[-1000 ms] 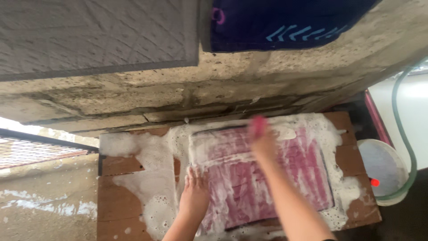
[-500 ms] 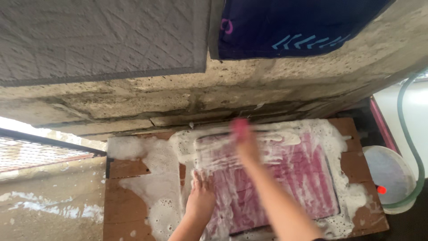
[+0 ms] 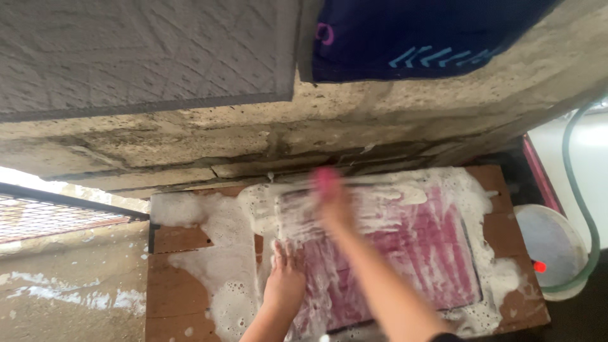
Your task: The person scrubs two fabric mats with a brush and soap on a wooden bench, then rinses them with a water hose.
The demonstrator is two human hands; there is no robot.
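A pink mat [image 3: 418, 247] covered in white soap foam lies flat on a wooden board [image 3: 180, 297]. My left hand [image 3: 285, 278] presses flat on the mat's near left corner, fingers spread. My right hand [image 3: 332, 202] is blurred with motion near the mat's far edge, closed around a pink scrubbing brush [image 3: 327, 178] whose end sticks out beyond the fingers.
A rough concrete wall [image 3: 221, 145] rises just behind the board. A grey mat [image 3: 139, 57] and a dark blue cloth [image 3: 411, 38] hang over it. A white bucket [image 3: 551, 247] with a green hose [image 3: 579, 202] stands at the right. A metal grate [image 3: 50, 215] is at left.
My right hand has swept the brush leftward along the mat's far edge. The left hand has stayed pressed on the mat.
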